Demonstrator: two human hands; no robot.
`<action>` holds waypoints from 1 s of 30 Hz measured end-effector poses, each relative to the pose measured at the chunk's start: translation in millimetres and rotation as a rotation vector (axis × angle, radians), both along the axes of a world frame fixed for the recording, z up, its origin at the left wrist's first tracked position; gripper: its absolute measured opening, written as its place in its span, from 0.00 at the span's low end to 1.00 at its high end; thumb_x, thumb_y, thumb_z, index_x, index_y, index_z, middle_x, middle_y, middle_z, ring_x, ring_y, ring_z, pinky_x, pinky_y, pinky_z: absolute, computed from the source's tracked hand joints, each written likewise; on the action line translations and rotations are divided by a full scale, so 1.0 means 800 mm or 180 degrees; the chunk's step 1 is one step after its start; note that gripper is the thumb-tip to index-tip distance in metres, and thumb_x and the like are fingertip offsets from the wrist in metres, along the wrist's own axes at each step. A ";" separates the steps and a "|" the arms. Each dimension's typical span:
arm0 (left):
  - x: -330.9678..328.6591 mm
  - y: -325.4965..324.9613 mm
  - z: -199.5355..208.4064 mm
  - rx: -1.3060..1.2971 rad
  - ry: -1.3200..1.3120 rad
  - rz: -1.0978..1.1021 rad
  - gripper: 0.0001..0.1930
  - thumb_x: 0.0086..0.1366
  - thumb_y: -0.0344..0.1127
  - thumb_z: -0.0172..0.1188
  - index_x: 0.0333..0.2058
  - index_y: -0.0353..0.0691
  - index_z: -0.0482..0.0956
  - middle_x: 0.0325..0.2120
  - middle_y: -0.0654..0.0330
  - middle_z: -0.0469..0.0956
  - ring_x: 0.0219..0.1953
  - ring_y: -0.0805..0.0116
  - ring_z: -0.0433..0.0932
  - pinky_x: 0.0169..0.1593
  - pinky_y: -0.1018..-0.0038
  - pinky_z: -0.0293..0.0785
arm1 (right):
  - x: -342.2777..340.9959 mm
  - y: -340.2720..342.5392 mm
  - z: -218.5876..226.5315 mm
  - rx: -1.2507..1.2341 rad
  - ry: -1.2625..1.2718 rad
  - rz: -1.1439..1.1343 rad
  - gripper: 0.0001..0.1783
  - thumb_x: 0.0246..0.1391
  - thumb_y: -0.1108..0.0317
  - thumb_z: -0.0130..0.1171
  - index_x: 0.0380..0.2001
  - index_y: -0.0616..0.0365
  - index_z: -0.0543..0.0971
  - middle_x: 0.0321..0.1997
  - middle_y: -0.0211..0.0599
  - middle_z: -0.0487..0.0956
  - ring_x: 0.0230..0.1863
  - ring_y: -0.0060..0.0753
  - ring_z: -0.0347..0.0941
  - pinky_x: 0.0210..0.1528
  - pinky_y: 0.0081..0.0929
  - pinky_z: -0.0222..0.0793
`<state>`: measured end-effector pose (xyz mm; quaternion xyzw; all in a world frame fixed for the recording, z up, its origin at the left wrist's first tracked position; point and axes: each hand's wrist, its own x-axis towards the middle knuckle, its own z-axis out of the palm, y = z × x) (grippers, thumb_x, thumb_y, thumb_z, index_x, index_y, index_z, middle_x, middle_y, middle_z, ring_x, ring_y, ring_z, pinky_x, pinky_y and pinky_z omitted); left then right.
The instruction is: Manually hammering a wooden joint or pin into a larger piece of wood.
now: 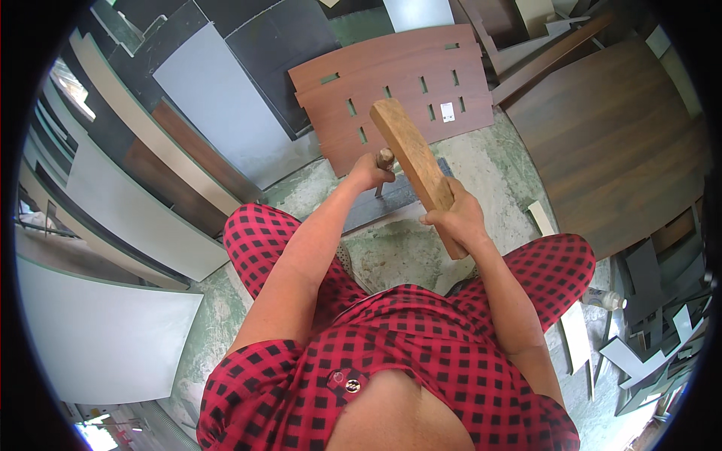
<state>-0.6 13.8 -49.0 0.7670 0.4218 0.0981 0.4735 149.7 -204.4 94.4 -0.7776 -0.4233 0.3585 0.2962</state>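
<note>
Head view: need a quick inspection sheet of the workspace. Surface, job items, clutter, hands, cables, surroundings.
Surface: concrete floor, worn, with greenish stains.
Job items: chisel-like tool with wooden handle, held over a dark grey board on the floor; tip contact can't be confirmed. Wooden block, long and squared, raised at a slant.
Clutter: offcuts piled at right; clear plastic bottle near the right knee.
Hands: left hand closed on the tool; right hand gripping the block's lower part.
Cables: nothing seen.
Surroundings: slotted reddish-brown panel ahead, dark wood-grain panel right, pale panels left.
</note>
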 end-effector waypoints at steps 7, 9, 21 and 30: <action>0.004 0.005 -0.016 -0.0074 -0.0164 -0.0142 0.15 0.39 0.39 0.70 0.24 0.36 0.79 0.24 0.54 0.80 0.30 0.58 0.79 0.37 0.66 0.73 | -0.008 -0.009 0.008 0.1361 0.0456 -0.0199 0.51 0.27 0.56 0.69 0.59 0.62 0.63 0.48 0.57 0.76 0.51 0.51 0.73 0.52 0.36 0.67; -0.002 0.009 -0.026 -0.0152 -0.0289 -0.0101 0.14 0.40 0.38 0.70 0.24 0.36 0.80 0.24 0.54 0.80 0.31 0.58 0.79 0.38 0.67 0.73 | -0.010 -0.007 0.010 0.1470 0.0556 -0.0165 0.50 0.28 0.57 0.69 0.59 0.61 0.63 0.48 0.56 0.76 0.50 0.52 0.73 0.52 0.37 0.68; -0.009 0.032 -0.052 -0.0547 -0.0241 -0.0265 0.21 0.43 0.37 0.71 0.37 0.36 0.80 0.33 0.55 0.82 0.38 0.59 0.80 0.44 0.67 0.74 | -0.022 -0.007 0.012 0.1485 0.0345 0.0013 0.46 0.28 0.59 0.68 0.57 0.56 0.66 0.45 0.53 0.77 0.47 0.53 0.74 0.49 0.39 0.68; 0.011 -0.008 0.004 0.0059 -0.0270 0.0002 0.20 0.40 0.39 0.70 0.33 0.36 0.80 0.30 0.53 0.81 0.35 0.59 0.80 0.42 0.66 0.73 | -0.005 -0.003 -0.014 0.0264 -0.0326 0.0229 0.49 0.26 0.56 0.69 0.57 0.55 0.65 0.44 0.54 0.78 0.47 0.53 0.75 0.49 0.38 0.68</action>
